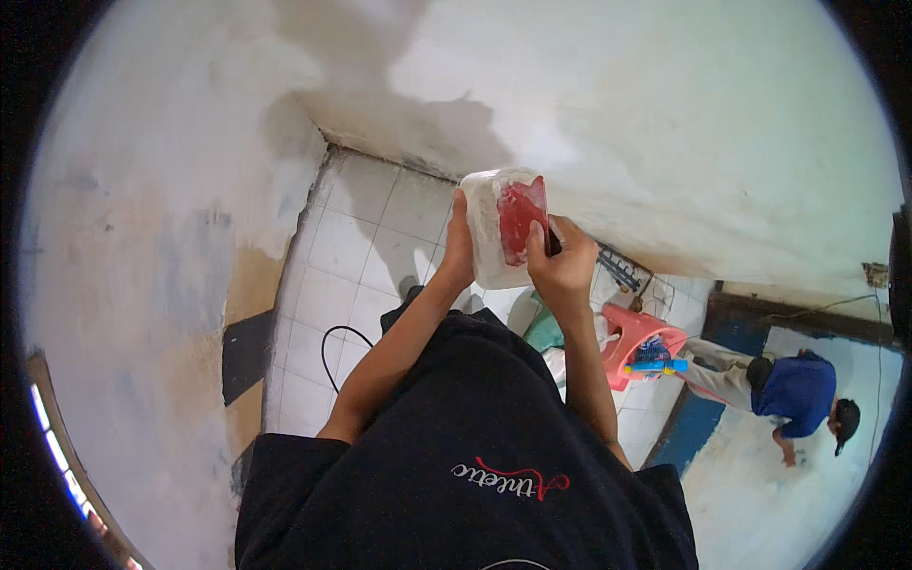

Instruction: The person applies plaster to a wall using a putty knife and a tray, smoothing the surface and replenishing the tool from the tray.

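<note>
My left hand (458, 245) is wrapped round the side of a whitish plastic tub (484, 256), held up in front of my chest. In my right hand (568, 268) is a putty knife (521, 217) with a wide red blade and a dark handle. My right thumb presses on the blade, which lies over the tub and is smeared with pale paste. Whether the blade touches the paste inside cannot be made out.
Patchy plastered walls (703, 142) meet in a corner ahead of me. On the tiled floor (328, 271) are a black cable (328, 353), a green bag (544, 332) and a pink plastic stool (617, 328) bearing a blue item (655, 366). A person in blue (798, 391) works at the right.
</note>
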Demonstrator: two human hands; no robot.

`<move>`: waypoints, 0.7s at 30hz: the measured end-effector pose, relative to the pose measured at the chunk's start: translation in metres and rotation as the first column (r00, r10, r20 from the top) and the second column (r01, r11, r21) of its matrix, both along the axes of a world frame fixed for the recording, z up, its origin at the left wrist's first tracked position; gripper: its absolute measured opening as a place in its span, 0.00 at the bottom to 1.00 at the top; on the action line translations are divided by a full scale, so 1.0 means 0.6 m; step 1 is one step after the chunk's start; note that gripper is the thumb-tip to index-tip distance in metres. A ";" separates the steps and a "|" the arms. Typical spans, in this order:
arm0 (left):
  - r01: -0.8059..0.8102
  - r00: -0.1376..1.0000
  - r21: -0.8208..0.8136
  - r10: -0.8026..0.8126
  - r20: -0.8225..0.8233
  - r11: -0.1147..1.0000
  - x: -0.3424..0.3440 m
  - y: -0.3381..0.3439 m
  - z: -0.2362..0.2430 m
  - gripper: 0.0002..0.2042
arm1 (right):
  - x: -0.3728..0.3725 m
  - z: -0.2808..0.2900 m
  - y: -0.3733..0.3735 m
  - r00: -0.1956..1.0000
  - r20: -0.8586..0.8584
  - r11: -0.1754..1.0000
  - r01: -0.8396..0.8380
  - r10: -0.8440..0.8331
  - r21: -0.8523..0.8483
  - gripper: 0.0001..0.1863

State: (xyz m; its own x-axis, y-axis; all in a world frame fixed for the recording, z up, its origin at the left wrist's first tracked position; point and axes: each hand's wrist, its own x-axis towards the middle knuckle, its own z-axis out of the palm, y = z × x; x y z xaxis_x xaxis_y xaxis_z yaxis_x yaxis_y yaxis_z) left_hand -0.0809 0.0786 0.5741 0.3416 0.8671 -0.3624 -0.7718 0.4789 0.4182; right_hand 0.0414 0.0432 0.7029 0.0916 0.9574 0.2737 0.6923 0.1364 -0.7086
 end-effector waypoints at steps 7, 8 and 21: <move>0.067 0.981 -0.084 -0.082 -0.179 0.994 -0.047 0.020 -0.005 0.34 | -0.044 -0.040 0.020 0.993 0.059 0.980 0.110 -0.102 -0.163 0.07; 0.075 0.970 -0.089 -0.094 -0.225 0.993 -0.054 0.021 -0.002 0.34 | -0.051 -0.045 0.020 0.992 0.050 0.981 0.121 -0.115 -0.153 0.07; 0.095 0.996 -0.050 -0.094 0.004 0.994 -0.140 0.029 -0.043 0.37 | -0.142 -0.054 0.020 0.994 0.013 0.993 0.107 -0.107 -0.044 0.05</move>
State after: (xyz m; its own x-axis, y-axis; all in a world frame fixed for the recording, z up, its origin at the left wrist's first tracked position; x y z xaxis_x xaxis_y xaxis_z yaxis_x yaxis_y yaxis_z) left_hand -0.1652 0.0959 0.5481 0.4218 0.8116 -0.4043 -0.7227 0.5702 0.3906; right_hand -0.0436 0.0552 0.6707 0.1914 0.9537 0.2322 0.7089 0.0293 -0.7047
